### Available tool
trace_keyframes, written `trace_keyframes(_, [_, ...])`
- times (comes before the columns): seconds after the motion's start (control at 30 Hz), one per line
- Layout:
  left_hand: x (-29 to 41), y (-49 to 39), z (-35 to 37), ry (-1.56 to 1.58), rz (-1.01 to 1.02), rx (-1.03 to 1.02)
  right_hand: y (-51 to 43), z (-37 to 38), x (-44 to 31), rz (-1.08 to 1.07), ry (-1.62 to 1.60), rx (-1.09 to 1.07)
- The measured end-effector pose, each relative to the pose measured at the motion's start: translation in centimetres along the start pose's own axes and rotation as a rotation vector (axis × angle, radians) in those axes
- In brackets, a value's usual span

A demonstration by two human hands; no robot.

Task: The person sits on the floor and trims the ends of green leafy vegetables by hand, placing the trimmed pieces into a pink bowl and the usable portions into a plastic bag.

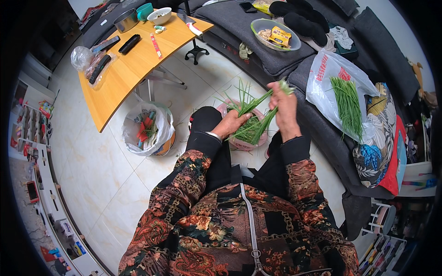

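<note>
My left hand [229, 123] is closed around some green stalks, probably garlic chives [257, 100], whose loose tips fan out above the thumb. The pale stem ends are gripped by my right hand [285, 105], up and to the right, and that hand is slightly blurred. More green blades hang from beneath the right hand. Below both hands, between my knees, a pink plastic bag [246, 145] stands on the floor with green trimmings in it. To the right, a neat bundle of green chives [347, 105] lies on a white plastic bag [319, 77] on the sofa.
A bin lined with a white bag [133, 146] stands on the left, holding rubbish. The wooden table [121, 82] carries a kitchen knife [191, 25], a bowl [159, 15], a pot [125, 21] and a mug [144, 12]. On the grey sofa [224, 20] rests a plastic basin [257, 29].
</note>
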State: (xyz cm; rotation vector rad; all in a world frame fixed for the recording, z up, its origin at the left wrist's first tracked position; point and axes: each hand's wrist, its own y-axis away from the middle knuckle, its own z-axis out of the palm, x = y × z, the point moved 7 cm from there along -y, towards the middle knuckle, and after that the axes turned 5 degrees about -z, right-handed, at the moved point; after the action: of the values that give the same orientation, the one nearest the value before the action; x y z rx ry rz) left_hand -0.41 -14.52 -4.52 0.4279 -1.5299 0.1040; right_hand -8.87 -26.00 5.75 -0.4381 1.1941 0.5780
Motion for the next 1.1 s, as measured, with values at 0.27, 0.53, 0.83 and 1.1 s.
trace_keyframes(0.27, [0.3, 0.1, -0.5, 0.211, -0.021, -0.011, -2.3, -6.2, -5.7, -0.189, -0.494, 0.041])
trace_keyframes(0.53, [1.1, 0.7, -0.6, 0.282, -0.079, 0.021, -1.8, -5.0, -4.8, -0.054, -0.880, -0.207])
trace_keyframes(0.83, [0.8, 0.8, -0.8, 0.293, -0.094, 0.046, -0.5, -2.4, -3.9, 0.086, -0.903, -0.340])
trace_keyframes(1.1, [1.1, 0.3, -1.0, -0.150, 0.209, 0.219, 0.7, -1.0, 0.6, 0.310, -0.568, -0.210])
